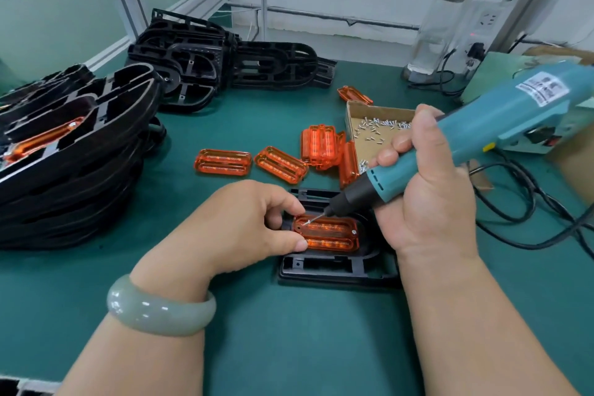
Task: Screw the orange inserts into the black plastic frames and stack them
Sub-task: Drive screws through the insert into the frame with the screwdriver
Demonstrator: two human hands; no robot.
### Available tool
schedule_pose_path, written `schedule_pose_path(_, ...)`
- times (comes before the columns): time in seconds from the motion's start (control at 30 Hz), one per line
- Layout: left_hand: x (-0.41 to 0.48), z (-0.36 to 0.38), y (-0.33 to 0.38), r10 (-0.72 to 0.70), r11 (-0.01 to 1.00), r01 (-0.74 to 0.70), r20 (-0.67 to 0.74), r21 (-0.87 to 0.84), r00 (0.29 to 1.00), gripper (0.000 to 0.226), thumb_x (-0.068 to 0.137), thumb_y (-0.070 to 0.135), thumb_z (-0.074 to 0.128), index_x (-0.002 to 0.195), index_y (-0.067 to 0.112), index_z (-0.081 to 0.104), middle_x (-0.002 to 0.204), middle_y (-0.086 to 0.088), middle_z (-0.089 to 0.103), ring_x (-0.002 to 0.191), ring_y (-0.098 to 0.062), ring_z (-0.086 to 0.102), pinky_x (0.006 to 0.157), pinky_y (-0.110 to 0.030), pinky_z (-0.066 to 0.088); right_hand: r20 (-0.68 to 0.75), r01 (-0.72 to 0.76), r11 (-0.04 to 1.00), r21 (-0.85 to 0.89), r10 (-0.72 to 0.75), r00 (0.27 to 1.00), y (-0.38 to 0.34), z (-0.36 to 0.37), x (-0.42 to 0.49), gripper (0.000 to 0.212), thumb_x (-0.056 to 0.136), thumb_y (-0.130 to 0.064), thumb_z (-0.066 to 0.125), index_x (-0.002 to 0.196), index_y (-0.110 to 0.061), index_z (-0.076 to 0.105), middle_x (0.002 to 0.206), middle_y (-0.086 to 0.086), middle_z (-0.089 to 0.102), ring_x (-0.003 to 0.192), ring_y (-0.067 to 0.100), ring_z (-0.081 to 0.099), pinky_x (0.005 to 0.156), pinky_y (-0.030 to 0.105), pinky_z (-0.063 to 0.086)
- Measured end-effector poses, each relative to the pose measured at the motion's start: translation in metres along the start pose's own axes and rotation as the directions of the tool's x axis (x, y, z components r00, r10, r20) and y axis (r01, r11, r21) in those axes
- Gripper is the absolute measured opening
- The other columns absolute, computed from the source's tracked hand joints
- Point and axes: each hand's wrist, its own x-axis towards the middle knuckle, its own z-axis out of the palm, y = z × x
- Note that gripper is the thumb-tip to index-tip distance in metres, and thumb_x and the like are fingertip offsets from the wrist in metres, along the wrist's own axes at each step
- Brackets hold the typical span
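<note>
Left fingers (297, 245): curled; thumb and forefinger pinch the left end of the insert (331, 233).
Right fingers (401, 141): wrapped round the driver (482, 138), barrel tilted down to the left.
Bit: tip on a screw (309, 221) at the insert's far left corner; a second screw head shows at its right end.
Insert: orange, lying flat in the frame (337, 270).
Frame: black, flat on the bench (289, 331), between left hand (238, 228) and right hand (427, 190).
Bangle (160, 309): pale green, on the left wrist.
Loose inserts (223, 162): scattered just beyond the frame; some lean on the box (353, 112).
Box: cardboard, open, small screws inside.
Stack (70, 151): black frames piled at far left, an orange insert visible in the top one.
Pile (199, 64): more black frames at the back left.
Bottle (443, 16): clear, dark cap, upright at the back right.
Cables (514, 219): black, looping on the bench at right.
</note>
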Motion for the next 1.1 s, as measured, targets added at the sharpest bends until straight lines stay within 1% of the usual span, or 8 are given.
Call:
schedule_pose_path(0.13, 0.000, 0.000, 0.000, -0.002, 1.000, 0.002, 0.008, 0.003, 1.000, 0.028, 0.062, 0.045, 0.080, 0.082, 0.048, 0.061, 0.071, 0.014, 0.057, 0.055, 0.007, 0.049, 0.058, -0.019, 0.035, 0.042, 0.011, 1.000, -0.028, -0.010, 0.999, 0.002, 0.002, -0.001, 0.005, 0.089, -0.018, 0.058, 0.087, -0.021, 0.055, 0.059, -0.007, 0.049, 0.050, 0.008, 0.048, 0.054, 0.022, 0.043)
schedule_pose_path(0.43, 0.001, 0.001, -0.003, -0.004, 1.000, 0.004, 0.007, -0.016, 1.000, 0.029, 0.060, 0.046, 0.080, 0.083, 0.048, 0.063, 0.071, 0.014, 0.057, 0.055, 0.006, 0.049, 0.060, -0.019, 0.036, 0.059, 0.016, 0.997, -0.072, -0.012, 0.998, 0.004, 0.005, -0.004, 0.007, 0.086, -0.016, 0.059, 0.091, -0.020, 0.056, 0.059, -0.007, 0.050, 0.050, 0.009, 0.048, 0.055, 0.021, 0.043)
schedule_pose_path(0.6, 0.002, 0.002, -0.003, -0.006, 1.000, 0.006, 0.003, -0.022, 1.000, 0.029, 0.059, 0.046, 0.081, 0.081, 0.048, 0.063, 0.070, 0.014, 0.058, 0.054, 0.006, 0.049, 0.060, -0.020, 0.036, 0.111, 0.060, 0.990, -0.126, -0.047, 0.993, 0.003, 0.009, -0.006, 0.011, 0.086, -0.014, 0.058, 0.096, -0.016, 0.053, 0.062, -0.005, 0.050, 0.050, 0.009, 0.048, 0.054, 0.022, 0.043)
schedule_pose_path(0.73, 0.003, 0.001, -0.001, -0.002, 1.000, 0.002, 0.006, -0.001, 1.000, 0.029, 0.060, 0.046, 0.081, 0.081, 0.047, 0.061, 0.068, 0.013, 0.058, 0.053, 0.004, 0.048, 0.059, -0.020, 0.037, 0.225, 0.121, 0.968, -0.219, -0.071, 0.972, 0.003, 0.018, -0.005, 0.013, 0.087, -0.011, 0.058, 0.098, -0.016, 0.052, 0.055, -0.006, 0.051, 0.048, 0.013, 0.047, 0.054, 0.026, 0.041)
schedule_pose_path(0.87, 0.002, 0.000, 0.001, 0.004, 1.000, -0.004, 0.020, 0.008, 1.000, 0.027, 0.061, 0.046, 0.081, 0.083, 0.045, 0.064, 0.066, 0.013, 0.057, 0.052, 0.000, 0.046, 0.058, -0.022, 0.036, 0.349, 0.205, 0.918, -0.340, -0.080, 0.934, 0.005, 0.031, -0.004, 0.014, 0.086, -0.011, 0.060, 0.097, -0.017, 0.053, 0.051, -0.006, 0.051, 0.046, 0.015, 0.047, 0.055, 0.027, 0.041)
schedule_pose_path(0.93, 0.002, -0.001, 0.002, 0.004, 1.000, -0.004, 0.022, 0.007, 1.000, 0.023, 0.061, 0.046, 0.081, 0.073, 0.049, 0.061, 0.062, 0.016, 0.056, 0.051, 0.000, 0.046, 0.057, -0.022, 0.034, 0.389, 0.191, 0.915, -0.354, -0.041, 0.920, 0.006, 0.036, -0.004, 0.014, 0.085, -0.011, 0.061, 0.097, -0.015, 0.054, 0.052, -0.007, 0.050, 0.046, 0.016, 0.046, 0.054, 0.026, 0.042)
schedule_pose_path(1.0, 0.000, -0.003, 0.005, 0.009, 1.000, -0.010, 0.018, 0.017, 1.000, 0.028, 0.062, 0.046, 0.081, 0.060, 0.055, 0.055, 0.057, 0.021, 0.055, 0.049, 0.001, 0.045, 0.055, -0.022, 0.033, 0.438, 0.165, 0.919, -0.357, 0.008, 0.899, 0.009, 0.041, -0.004, 0.016, 0.084, -0.010, 0.061, 0.097, -0.015, 0.055, 0.053, -0.006, 0.049, 0.045, 0.016, 0.045, 0.052, 0.025, 0.042)
schedule_pose_path(1.1, -0.002, -0.004, 0.009, 0.021, 0.998, -0.022, 0.007, 0.055, 1.000, 0.037, 0.063, 0.045, 0.081, 0.061, 0.065, 0.050, 0.056, 0.029, 0.053, 0.049, 0.004, 0.047, 0.050, -0.020, 0.030, 0.538, 0.145, 0.913, -0.381, 0.092, 0.838, 0.011, 0.048, -0.002, 0.018, 0.083, -0.007, 0.061, 0.094, -0.020, 0.058, 0.054, -0.007, 0.049, 0.045, 0.013, 0.044, 0.051, 0.024, 0.041)
